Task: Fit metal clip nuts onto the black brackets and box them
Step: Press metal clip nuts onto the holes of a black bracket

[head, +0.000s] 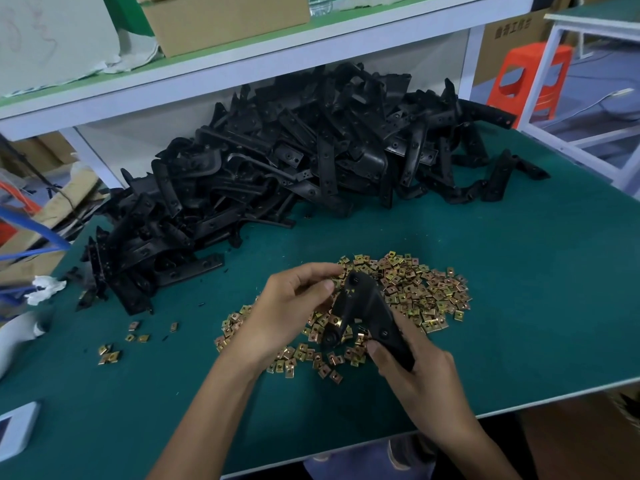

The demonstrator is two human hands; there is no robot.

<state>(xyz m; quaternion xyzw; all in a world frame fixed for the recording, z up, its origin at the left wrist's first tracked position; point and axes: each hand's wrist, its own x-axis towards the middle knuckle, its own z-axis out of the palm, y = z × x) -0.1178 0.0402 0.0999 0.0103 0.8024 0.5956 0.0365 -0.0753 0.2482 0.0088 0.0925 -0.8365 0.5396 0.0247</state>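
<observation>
Black plastic was what both your hands closed on: your right hand (412, 368) gripped the lower end of the black bracket (367, 306), thumb laid across its face, while your left hand (291, 306) curled in from the side, thumb and forefinger pinching at the bracket's upper end. Whether a clip nut sat under those fingertips could not be told; one brass-coloured nut did seem seated on the short arm lower down. You held the bracket just above the heap of clip nuts (426, 296) spread on the green mat (519, 265). Done well, this fitting looked to call for a firm, steady right hand, the nut's open mouth squared to the bracket's edge, and a straight push until its hole met the bracket's hole; a skewed nut would likely jam or spring off. Beyond, the pile of loose brackets (294, 161) lay heaped under the white shelf (242, 67), a few stray nuts (110, 353) lay apart to your left, and a cardboard box (225, 19) stood on the shelf above.
</observation>
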